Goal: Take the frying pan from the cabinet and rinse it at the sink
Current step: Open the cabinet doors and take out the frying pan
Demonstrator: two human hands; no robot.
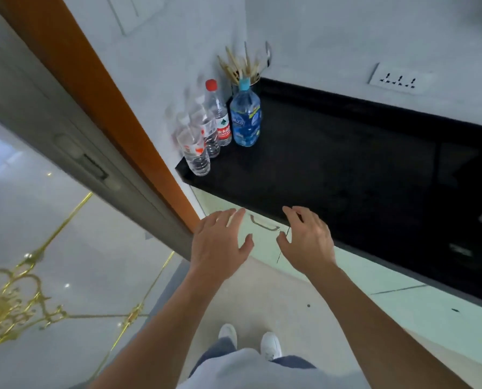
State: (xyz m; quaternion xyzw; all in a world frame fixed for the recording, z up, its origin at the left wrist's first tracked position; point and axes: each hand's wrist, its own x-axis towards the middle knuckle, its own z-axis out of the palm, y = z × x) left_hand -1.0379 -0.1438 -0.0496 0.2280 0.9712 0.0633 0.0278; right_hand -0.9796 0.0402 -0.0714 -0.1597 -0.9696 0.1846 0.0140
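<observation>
Black counter (pixel 346 169) fills frame right; bottles (pixel 223 124) upper centre. Left hand (pixel 220 242) and right hand (pixel 307 240) hover with fingers spread, grasping nothing, near cabinet handle (pixel 263 224). Door closed. Pan not visible, presumably inside. Everything remains undone.

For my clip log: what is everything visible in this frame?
Countertop: one, black, right of the doorway.
Clear bottles: three, one red-capped, counter's left corner.
Blue bottle: one, blue, beside the clear ones.
Chopsticks: one bunch, wooden, corner behind the bottles.
Wall socket: one, white, above the counter.
Cabinet handle: one, metal, pale green front under the counter.
Door frame: one, orange, left.
Shoes: two, white, on the floor.
Hands: two, bare; left hand and right hand open near the handle, holding nothing.
</observation>
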